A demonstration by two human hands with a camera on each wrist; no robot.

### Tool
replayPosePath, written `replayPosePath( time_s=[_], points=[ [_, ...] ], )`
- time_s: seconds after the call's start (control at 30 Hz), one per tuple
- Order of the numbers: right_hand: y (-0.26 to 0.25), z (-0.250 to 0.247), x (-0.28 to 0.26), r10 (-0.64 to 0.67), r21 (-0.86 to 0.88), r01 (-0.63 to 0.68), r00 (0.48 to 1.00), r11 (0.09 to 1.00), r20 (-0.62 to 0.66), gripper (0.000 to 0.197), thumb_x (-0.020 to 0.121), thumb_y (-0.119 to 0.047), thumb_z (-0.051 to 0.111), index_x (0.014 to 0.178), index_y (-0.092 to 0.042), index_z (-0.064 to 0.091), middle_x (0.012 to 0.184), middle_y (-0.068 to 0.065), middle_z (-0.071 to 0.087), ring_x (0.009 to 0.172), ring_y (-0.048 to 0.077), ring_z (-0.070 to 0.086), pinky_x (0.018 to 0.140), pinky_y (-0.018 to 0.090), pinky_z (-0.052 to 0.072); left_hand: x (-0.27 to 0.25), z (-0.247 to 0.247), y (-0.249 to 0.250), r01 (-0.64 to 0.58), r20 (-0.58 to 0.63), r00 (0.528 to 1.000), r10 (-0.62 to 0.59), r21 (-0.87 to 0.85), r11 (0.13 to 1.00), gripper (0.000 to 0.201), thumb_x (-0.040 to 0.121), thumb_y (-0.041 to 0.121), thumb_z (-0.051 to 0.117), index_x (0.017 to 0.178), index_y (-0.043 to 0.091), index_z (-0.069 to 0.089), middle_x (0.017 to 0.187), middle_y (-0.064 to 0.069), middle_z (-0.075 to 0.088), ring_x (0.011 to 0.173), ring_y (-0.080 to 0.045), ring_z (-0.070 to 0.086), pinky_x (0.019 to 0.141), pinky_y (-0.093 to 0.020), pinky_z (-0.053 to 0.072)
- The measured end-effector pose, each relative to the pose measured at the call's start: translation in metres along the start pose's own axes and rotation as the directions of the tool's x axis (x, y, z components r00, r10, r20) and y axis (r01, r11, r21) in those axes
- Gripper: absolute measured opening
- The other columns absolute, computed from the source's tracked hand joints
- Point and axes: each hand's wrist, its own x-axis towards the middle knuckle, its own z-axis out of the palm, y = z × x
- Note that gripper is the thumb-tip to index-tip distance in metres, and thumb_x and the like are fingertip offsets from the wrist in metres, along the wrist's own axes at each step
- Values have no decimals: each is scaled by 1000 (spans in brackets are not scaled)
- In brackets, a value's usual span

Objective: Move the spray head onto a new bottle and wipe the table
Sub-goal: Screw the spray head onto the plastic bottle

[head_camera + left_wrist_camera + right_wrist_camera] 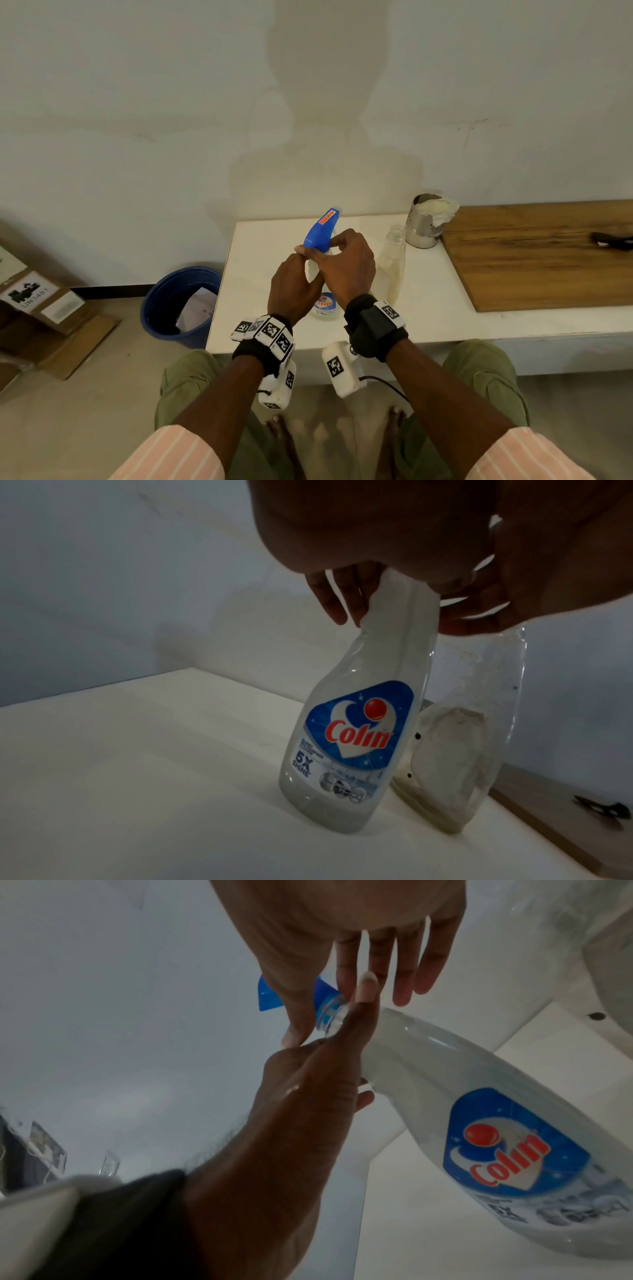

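A clear Colin bottle with a blue and red label stands tilted on the white table. Its blue spray head sits on the neck. My left hand grips the bottle neck, thumb pointing up along it. My right hand pinches the spray head's collar between thumb and fingers, with the other fingers held straight. A second clear bottle without a head stands just right of my hands. A pale cloth hangs out of a metal cup.
A wooden board covers the table's right part, with a dark object on it. On the floor to the left are a blue bin holding paper and a cardboard box. A wall rises right behind the table.
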Motion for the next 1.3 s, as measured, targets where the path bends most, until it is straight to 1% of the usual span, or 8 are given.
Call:
replayPosePath(
  time_s=[0.17,0.37,0.5,0.63,0.77,1.0,1.1,1.3],
  points=[
    [2,-2,-6,-33,114,30,999,993,27,47,75,-43,76,112,-18,62,112,-2,64,98,11,57,88,28,48,6,2,-4,22,-19,1000,-23,-30,999,35,84,23,67,115,11,57,103,-6,70,94,-21,64,80,-30,50],
    [-2,2,-2,4,64,0,999,998,-51,38,73,-37,79,99,-18,58,97,-8,55,89,10,53,76,23,38,9,5,-3,39,-64,997,-39,4,999,33,81,23,69,109,10,58,96,-6,69,85,-21,63,78,-35,53],
    [0,0,-5,-16,115,18,1000,993,-15,38,77,-32,76,109,-17,61,109,-3,61,93,7,52,82,22,39,12,5,-3,38,-46,998,-38,-5,999,35,81,20,68,113,13,57,98,-5,69,87,-23,64,81,-39,54],
    [-2,-3,-5,-15,136,23,998,990,-61,33,76,-27,77,104,-16,64,109,-1,62,92,8,52,82,22,40,7,9,1,27,9,1000,-26,-117,993,33,85,16,67,115,9,58,101,-9,71,91,-21,65,81,-27,48],
    [-5,5,-5,1,109,13,992,994,-127,31,75,-28,77,99,-17,62,102,-5,59,90,9,51,90,36,47,6,9,5,18,-17,1000,-21,-176,984,31,86,9,64,116,6,57,95,-9,71,79,-18,63,74,-17,48],
    [1,5,0,-1,133,-1,1000,991,21,41,82,-31,72,116,-13,60,119,1,62,105,15,59,91,27,44,11,4,5,40,-2,999,-40,-152,988,30,85,9,65,114,4,59,98,-11,72,83,-19,63,78,-30,52],
    [1,7,-1,-30,65,32,999,997,-37,39,80,-35,72,113,-15,64,116,0,66,107,17,58,100,41,43,10,4,5,46,-2,999,-47,-156,987,32,86,12,65,117,5,58,99,-11,72,86,-22,66,79,-33,53],
    [-6,11,-9,-33,-82,20,986,996,-161,36,82,-40,69,110,-18,65,116,-4,66,110,18,53,95,37,36,5,8,7,30,-41,998,-37,-165,986,34,88,8,59,122,8,55,80,-10,70,69,-29,65,66,-43,56]
  ],
)
